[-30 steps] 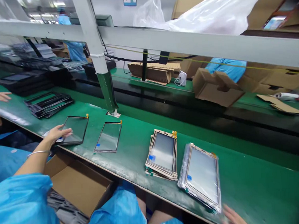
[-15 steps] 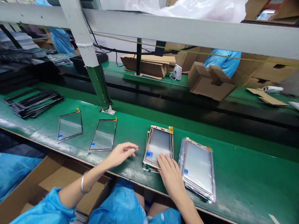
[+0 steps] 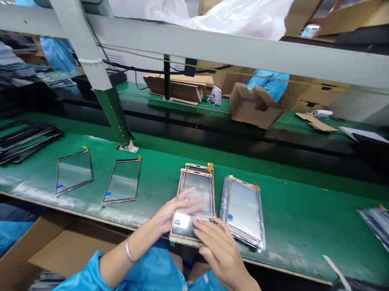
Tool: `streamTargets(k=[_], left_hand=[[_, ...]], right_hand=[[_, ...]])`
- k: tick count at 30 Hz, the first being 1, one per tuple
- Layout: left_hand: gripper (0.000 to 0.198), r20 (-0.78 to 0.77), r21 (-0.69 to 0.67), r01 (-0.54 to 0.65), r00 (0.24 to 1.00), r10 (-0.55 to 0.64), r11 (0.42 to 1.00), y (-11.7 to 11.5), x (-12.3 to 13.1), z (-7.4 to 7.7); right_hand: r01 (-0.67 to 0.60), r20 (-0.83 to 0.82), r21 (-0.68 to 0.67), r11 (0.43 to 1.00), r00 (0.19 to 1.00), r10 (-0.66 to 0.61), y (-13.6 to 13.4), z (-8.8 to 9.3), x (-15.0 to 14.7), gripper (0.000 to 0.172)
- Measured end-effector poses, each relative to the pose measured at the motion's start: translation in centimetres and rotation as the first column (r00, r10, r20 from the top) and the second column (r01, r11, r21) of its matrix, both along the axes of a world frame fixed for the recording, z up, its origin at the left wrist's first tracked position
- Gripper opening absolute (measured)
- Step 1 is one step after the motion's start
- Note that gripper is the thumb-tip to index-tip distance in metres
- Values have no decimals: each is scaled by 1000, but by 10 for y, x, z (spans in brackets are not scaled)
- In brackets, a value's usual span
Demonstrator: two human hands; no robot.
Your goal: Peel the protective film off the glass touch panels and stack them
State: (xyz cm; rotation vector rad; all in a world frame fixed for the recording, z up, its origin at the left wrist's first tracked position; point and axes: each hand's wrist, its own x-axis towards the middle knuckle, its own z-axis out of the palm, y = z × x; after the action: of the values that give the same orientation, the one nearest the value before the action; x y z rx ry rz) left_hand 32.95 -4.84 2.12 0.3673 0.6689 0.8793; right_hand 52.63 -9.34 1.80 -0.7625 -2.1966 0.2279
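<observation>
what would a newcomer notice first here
The bare left hand and right hand stand out first, spread over a stack of glass touch panels at the front edge of the green workbench. A plastic-wrapped stack of panels lies just right of them, and a loose panel lies to their left.

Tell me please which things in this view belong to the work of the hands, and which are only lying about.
In use: left hand; right hand; stack of glass panels under them.
Lying about: plastic-wrapped panel stack; two single glass panels; black frames; open cardboard box.
</observation>
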Motion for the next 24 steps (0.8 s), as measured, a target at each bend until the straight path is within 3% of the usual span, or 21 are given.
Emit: streamTargets(k=[2, 4, 5, 7, 9, 10, 14, 16, 18, 21, 24], left_hand=[[53, -38, 55, 80, 996, -78, 995, -12, 1, 4], [49, -101, 99, 198, 977, -188, 975, -22, 1, 10], [48, -137, 112, 253, 962, -237, 961, -25, 1, 14], [48, -214, 130, 346, 925, -314, 929, -29, 1, 19], [50, -279, 145, 420, 886, -370, 896, -31, 1, 22], [51, -307, 155, 446, 870, -386, 882, -31, 1, 23], [50, -399, 176, 516, 816, -418, 838, -33, 0, 26], [48, -422, 190, 530, 804, -418, 827, -32, -1, 28], [47, -429, 207, 542, 799, -422, 815, -32, -2, 29], [45, -445, 221, 571, 780, -439, 790, -30, -3, 29], [44, -464, 213, 585, 765, -445, 783, -28, -4, 29]], right_hand=[[118, -183, -248, 961, 969, -166, 6, -1, 16, 29], [218, -311, -551, 806, 842, -440, 20, -2, 35, 36], [181, -345, -688, 702, 770, -537, 29, -2, 43, 42], [-43, -397, -855, 516, 694, -600, 43, 2, 56, 54], [-250, -435, -892, 375, 699, -568, 50, 8, 64, 60], [-290, -434, -897, 334, 723, -538, 51, 12, 66, 61], [-247, -375, -913, 324, 820, -431, 42, 23, 71, 57], [-292, -409, -905, 309, 797, -444, 36, 22, 73, 63], [-384, -463, -887, 257, 734, -498, 33, 20, 75, 70], [-423, -455, -885, 194, 697, -554, 31, 21, 75, 65], [-290, -384, -921, 261, 784, -488, 27, 28, 71, 57]])
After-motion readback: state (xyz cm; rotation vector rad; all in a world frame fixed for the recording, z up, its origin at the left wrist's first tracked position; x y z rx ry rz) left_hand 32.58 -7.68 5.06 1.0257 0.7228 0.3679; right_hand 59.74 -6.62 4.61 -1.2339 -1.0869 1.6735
